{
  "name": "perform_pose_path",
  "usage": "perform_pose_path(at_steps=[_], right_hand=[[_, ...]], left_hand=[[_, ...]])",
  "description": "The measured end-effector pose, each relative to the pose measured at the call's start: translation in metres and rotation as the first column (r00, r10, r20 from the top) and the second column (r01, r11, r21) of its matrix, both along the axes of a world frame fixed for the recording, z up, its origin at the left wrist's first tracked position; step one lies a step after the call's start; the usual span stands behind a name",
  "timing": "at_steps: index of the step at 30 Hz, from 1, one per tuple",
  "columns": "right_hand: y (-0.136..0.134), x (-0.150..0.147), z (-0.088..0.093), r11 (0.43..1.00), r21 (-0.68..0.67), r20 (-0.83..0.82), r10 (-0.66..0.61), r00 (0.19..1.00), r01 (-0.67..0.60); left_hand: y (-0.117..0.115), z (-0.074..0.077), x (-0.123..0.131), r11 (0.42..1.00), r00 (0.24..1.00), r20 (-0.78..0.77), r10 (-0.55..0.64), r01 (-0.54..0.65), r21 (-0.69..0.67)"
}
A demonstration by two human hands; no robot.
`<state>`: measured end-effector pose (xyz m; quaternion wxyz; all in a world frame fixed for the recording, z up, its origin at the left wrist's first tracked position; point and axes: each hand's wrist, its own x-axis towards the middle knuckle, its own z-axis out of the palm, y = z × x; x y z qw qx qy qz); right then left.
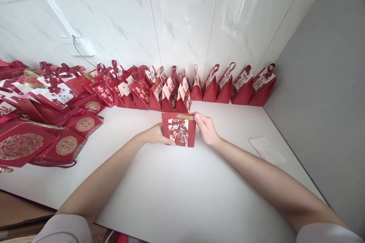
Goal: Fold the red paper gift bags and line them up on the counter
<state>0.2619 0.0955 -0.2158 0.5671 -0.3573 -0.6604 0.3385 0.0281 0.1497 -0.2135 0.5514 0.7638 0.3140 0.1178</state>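
A red gift box (180, 133) with a printed cartoon figure is held up over the white table, in the middle of the head view. My left hand (158, 134) grips its left side, the thumb lying across the front. At the upper right corner, my right hand (205, 128) pinches the end of a gold ribbon strap (186, 117), which is fastened to the box near its top edge. Just behind it stand similar red boxes with ribbon loops, such as a cream-and-red one (184, 93). The back of the held box is hidden.
A row of red gift boxes (211, 85) lines the tiled wall. Many more are heaped at the left, including boxes with round gold emblems (85, 124). A white paper sheet (266, 150) lies on the table (199, 190) at right. A wall socket (76, 47) with a cable is behind.
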Motion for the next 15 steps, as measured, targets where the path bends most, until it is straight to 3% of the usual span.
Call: perform_pose_path(at_steps=[4,7,10,15], right_hand=[[0.004,0.001,-0.004,0.999,-0.039,-0.043,-0.027,0.999,0.026],[0.008,-0.001,-0.008,0.998,-0.051,-0.172,-0.042,0.984,0.034],[0.012,-0.004,-0.012,0.990,-0.117,-0.266,-0.104,0.958,0.075],[0.011,-0.006,-0.017,0.980,-0.198,-0.310,-0.064,0.949,0.002]], left_hand=[[-0.002,-0.003,-0.007,0.996,1.000,0.012,0.002,-0.003,0.094],[-0.006,0.014,-0.012,0.985,0.992,0.010,0.125,-0.125,0.120],[-0.011,0.055,-0.023,0.950,0.973,0.028,0.229,-0.230,0.209],[-0.023,0.156,-0.072,0.893,0.958,0.002,0.286,-0.267,0.363]])
